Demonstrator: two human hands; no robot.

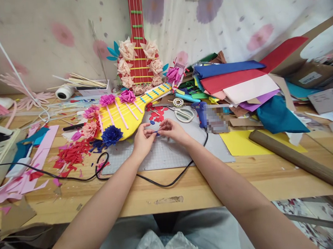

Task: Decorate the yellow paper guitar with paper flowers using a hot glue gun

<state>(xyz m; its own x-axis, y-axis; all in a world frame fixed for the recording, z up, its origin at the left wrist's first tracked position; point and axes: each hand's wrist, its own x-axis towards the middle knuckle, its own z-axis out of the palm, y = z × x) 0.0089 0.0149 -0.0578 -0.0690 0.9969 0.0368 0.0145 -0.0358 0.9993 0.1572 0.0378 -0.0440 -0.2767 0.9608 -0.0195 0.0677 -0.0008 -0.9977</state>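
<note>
Above the grey cutting mat (168,158), my left hand (143,141) and my right hand (175,131) meet fingertip to fingertip. Both are closed in a pinch on a small dark blue paper piece (157,133), mostly hidden by the fingers. Another blue paper piece (152,122) shows just beyond my left fingers. To the left lies a yellow paper guitar (126,117) with pink strips and pink flowers. A dark blue paper flower (112,135) sits on its lower edge. Red paper petals (158,113) are scattered behind my hands, near the scissors (184,114).
A red guitar (140,66) with pale flowers stands at the back. A blue glue gun (202,114) is on the right, its black cord (164,185) looping across the front. Coloured sheets (237,79) pile up at the right, beside a brown tube (298,159). Red scraps (72,156) lie left.
</note>
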